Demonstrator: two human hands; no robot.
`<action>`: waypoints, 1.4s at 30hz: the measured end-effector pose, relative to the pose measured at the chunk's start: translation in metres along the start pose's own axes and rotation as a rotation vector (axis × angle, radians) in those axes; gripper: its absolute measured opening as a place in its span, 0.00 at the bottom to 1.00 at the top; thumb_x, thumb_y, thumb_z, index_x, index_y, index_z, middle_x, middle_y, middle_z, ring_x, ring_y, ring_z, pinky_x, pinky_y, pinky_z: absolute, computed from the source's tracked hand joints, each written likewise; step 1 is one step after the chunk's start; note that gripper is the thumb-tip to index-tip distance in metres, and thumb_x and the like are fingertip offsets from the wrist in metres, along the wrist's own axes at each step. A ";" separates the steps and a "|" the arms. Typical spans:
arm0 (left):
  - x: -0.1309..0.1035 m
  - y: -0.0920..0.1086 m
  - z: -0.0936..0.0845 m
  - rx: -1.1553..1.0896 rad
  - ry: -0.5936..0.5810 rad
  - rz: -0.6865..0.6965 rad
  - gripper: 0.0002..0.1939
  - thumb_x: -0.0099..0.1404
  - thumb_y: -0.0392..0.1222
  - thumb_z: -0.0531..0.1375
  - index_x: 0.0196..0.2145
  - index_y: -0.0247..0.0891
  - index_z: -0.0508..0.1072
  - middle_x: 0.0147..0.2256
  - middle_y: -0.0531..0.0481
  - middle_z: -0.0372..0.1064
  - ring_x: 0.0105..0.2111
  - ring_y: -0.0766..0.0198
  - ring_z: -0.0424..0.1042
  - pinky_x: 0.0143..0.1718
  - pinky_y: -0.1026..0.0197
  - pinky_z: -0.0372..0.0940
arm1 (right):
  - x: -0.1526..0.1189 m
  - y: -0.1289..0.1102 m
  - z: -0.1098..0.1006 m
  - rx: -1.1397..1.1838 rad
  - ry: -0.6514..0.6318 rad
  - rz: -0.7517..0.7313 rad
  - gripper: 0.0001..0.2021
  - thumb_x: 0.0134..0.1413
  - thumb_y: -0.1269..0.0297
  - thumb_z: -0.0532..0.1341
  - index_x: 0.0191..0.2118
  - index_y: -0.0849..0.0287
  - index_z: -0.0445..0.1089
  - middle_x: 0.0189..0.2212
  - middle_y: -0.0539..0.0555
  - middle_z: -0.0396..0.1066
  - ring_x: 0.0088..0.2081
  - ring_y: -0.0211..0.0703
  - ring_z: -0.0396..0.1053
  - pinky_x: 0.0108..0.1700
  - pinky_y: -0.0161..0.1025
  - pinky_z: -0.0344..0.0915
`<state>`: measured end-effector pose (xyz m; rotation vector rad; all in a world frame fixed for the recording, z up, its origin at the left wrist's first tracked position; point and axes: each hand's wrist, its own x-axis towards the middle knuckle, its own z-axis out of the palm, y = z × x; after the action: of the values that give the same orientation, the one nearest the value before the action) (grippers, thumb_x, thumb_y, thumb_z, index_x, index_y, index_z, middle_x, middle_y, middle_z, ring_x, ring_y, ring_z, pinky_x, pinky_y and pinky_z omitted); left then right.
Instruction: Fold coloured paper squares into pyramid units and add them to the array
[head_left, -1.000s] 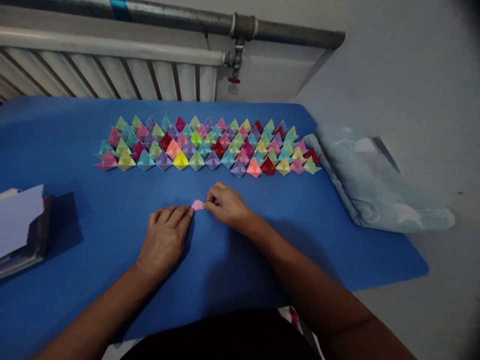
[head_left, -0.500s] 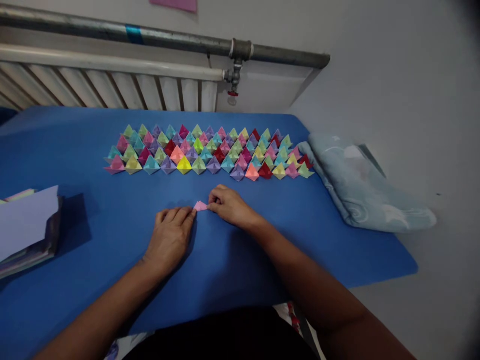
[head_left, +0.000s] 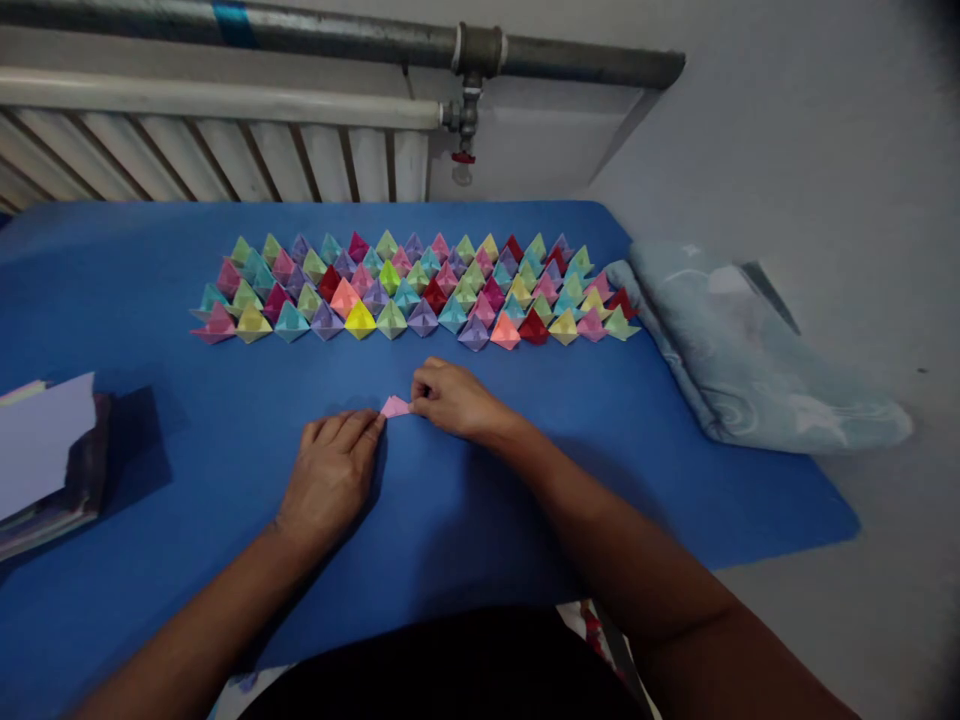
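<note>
A small folded pink paper (head_left: 394, 406) lies on the blue table (head_left: 225, 430) between my two hands. My left hand (head_left: 334, 462) rests on the table with its fingers pressed together, the fingertips on the left corner of the paper. At the right corner, my right hand (head_left: 452, 396) pinches the paper between thumb and curled fingers. Beyond my hands, rows of small folded paper boats (head_left: 391, 320) in many colours stand close together across the table.
At the left edge lies a stack of papers and a dark book (head_left: 94, 465) with a lilac sheet (head_left: 45, 440) on top. A folded light-blue cloth (head_left: 750, 360) sits at the right. Behind the table are a radiator (head_left: 262, 160) and a metal pipe (head_left: 360, 35).
The camera view has shifted slightly, so the table and boats appear a little higher and larger. Both hands keep their hold on the pink paper, whose shape looks nearly the same.
</note>
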<state>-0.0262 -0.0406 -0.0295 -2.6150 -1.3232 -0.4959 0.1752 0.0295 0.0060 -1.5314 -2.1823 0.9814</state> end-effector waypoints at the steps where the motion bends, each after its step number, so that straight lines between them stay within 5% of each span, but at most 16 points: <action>1: 0.001 0.000 0.000 -0.004 -0.006 -0.004 0.20 0.73 0.32 0.47 0.52 0.31 0.76 0.48 0.36 0.77 0.46 0.50 0.74 0.43 0.49 0.64 | 0.000 0.000 0.000 -0.003 -0.003 -0.004 0.08 0.54 0.77 0.60 0.27 0.60 0.67 0.32 0.47 0.62 0.31 0.34 0.61 0.35 0.34 0.55; 10: 0.030 0.011 -0.015 0.076 -0.084 -0.010 0.18 0.72 0.32 0.48 0.50 0.31 0.75 0.46 0.36 0.77 0.39 0.51 0.74 0.44 0.46 0.64 | -0.001 0.003 0.002 -0.032 0.033 -0.055 0.07 0.55 0.76 0.61 0.28 0.60 0.68 0.31 0.47 0.62 0.32 0.34 0.60 0.35 0.33 0.55; 19: 0.026 0.007 0.000 0.038 -0.063 0.130 0.19 0.68 0.28 0.48 0.48 0.29 0.75 0.42 0.35 0.76 0.38 0.51 0.73 0.44 0.46 0.66 | -0.001 0.001 0.000 -0.057 0.004 -0.030 0.06 0.58 0.73 0.61 0.30 0.60 0.69 0.33 0.48 0.63 0.32 0.34 0.61 0.37 0.34 0.56; 31: 0.028 -0.023 0.004 -0.512 0.087 -0.307 0.12 0.69 0.39 0.52 0.42 0.39 0.75 0.42 0.46 0.74 0.43 0.58 0.75 0.46 0.55 0.70 | -0.006 0.015 0.006 0.256 0.115 -0.094 0.07 0.52 0.79 0.61 0.31 0.60 0.69 0.30 0.46 0.63 0.29 0.32 0.60 0.35 0.32 0.58; 42: 0.031 -0.025 0.002 -0.744 0.065 -0.288 0.07 0.67 0.42 0.59 0.41 0.41 0.76 0.37 0.50 0.74 0.37 0.63 0.75 0.39 0.61 0.70 | -0.009 0.014 0.014 0.268 0.144 -0.208 0.03 0.57 0.72 0.63 0.35 0.57 0.72 0.30 0.47 0.68 0.31 0.34 0.64 0.37 0.33 0.60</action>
<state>-0.0286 -0.0024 -0.0201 -2.8987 -1.7637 -1.3296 0.1801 0.0189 -0.0119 -1.1895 -1.9705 1.0137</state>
